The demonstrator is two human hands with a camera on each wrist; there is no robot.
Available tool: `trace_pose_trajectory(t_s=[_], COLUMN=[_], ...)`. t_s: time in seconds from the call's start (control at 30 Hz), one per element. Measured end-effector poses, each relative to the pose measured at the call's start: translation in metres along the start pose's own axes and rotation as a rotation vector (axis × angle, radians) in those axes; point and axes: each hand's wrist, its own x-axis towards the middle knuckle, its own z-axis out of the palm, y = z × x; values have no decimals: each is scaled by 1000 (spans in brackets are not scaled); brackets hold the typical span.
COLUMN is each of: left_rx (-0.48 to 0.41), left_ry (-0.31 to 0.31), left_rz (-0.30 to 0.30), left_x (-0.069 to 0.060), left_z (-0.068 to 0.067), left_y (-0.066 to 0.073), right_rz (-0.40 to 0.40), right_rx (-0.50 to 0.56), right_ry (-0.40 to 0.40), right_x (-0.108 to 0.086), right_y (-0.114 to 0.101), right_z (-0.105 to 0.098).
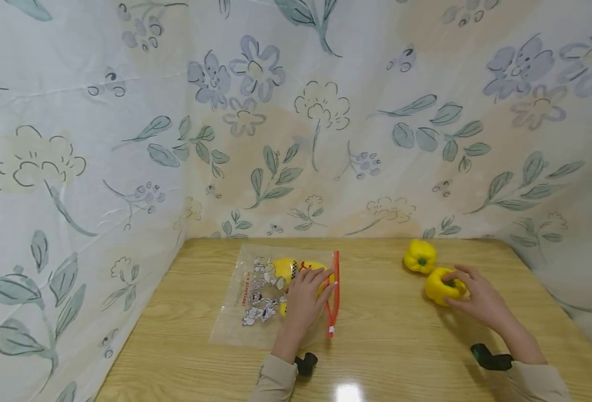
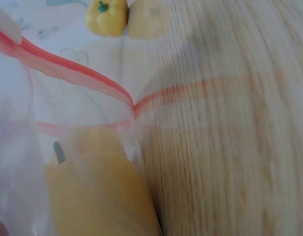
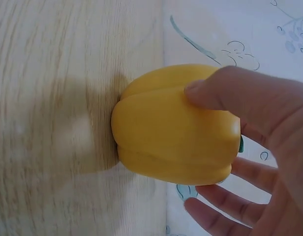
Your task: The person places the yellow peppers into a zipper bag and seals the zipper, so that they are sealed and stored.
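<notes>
A clear plastic bag with a red zip edge and printed cartoon figures lies on the left half of the table, yellow items inside. My left hand is over it, thumb and fingers holding the bag at its gaping red-edged mouth. Through the film in the left wrist view shows a yellow pepper with a dark stem. On the right, my right hand grips another yellow bell pepper; the right wrist view has the thumb across this pepper, its base at the tabletop, other fingers partly hidden behind.
One more yellow pepper stands just behind the gripped one, near the table's back edge. Floral cloth hangs behind and beside the wooden table. Dark wrist devices are by both cuffs.
</notes>
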Motion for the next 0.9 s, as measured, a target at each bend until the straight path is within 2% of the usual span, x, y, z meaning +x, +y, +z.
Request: trace_pose_trajectory(t_s=[0.17, 0.47, 0.9], left_rx=[23, 27, 32], left_ry=[2, -20, -4], left_rz=[14, 0, 11], left_x=[1, 1, -1], left_z=[0, -2, 0], left_y=[0, 1, 0], right_rz=[3, 92, 32], right_rx=[-14, -16, 53], right_ry=[1, -59, 31], right_x=[0, 0, -2], right_y=[1, 0, -18], right_z=[1, 4, 15])
